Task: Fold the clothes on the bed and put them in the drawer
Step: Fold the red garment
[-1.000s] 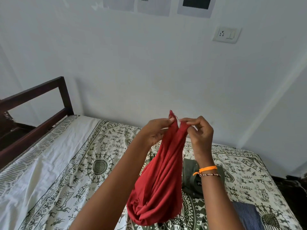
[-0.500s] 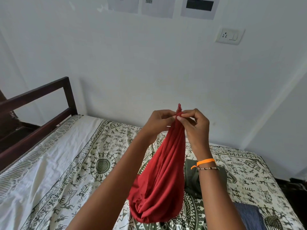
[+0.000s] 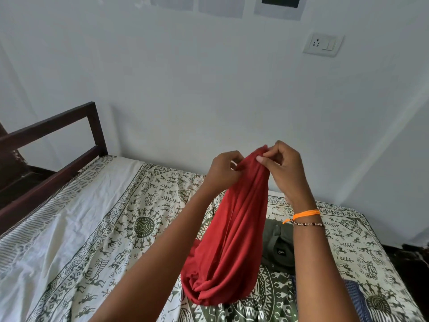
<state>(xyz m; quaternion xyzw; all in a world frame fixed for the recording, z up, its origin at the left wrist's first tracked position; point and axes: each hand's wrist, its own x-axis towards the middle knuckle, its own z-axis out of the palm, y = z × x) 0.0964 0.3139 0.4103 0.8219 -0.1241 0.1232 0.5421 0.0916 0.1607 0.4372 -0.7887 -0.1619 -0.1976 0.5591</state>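
Observation:
A red garment [image 3: 232, 240] hangs bunched in the air above the bed [image 3: 97, 228], its lower end drooping close to the patterned sheet. My left hand [image 3: 222, 170] and my right hand [image 3: 283, 166] both pinch its top edge, close together. A folded dark olive garment [image 3: 278, 249] lies on the bed behind my right forearm, partly hidden. A blue striped garment [image 3: 355, 296] lies at the lower right, also partly hidden. No drawer is in view.
A dark wooden headboard [image 3: 53, 135] stands at the left end of the bed. A white wall runs along the bed's far side, with a switch plate [image 3: 322, 45] and papers [image 3: 220, 5] on it. Dark floor [image 3: 408, 254] shows at the right.
My hands have shifted along the garment's top edge, and the pointed tip between them has spread into a rounded fold. The garment still hangs bunched.

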